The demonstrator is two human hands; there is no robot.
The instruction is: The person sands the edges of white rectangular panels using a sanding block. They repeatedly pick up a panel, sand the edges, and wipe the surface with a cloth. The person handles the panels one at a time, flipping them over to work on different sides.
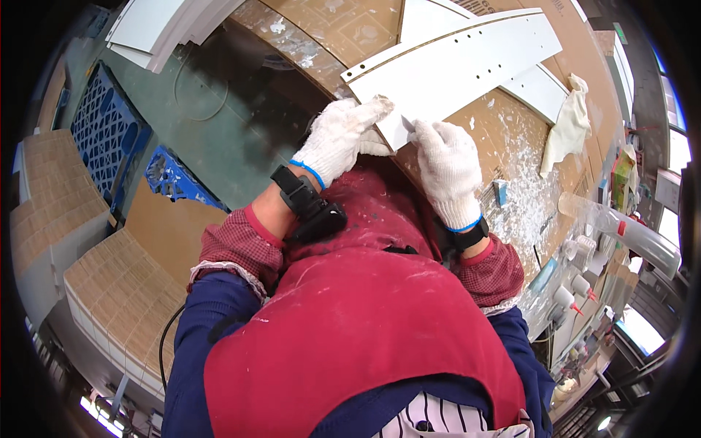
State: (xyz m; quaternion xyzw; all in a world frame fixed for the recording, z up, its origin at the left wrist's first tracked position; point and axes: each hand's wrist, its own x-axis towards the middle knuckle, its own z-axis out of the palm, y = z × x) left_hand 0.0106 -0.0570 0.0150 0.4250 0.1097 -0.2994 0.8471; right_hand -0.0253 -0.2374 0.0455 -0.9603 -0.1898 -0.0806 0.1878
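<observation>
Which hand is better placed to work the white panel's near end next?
Probably the right hand: it pinches a thin grey tool over the white panel, while the left hand holds its edge.

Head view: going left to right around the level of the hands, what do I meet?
Blue pallet, left hand, right hand, small blue block, white cloth.
</observation>
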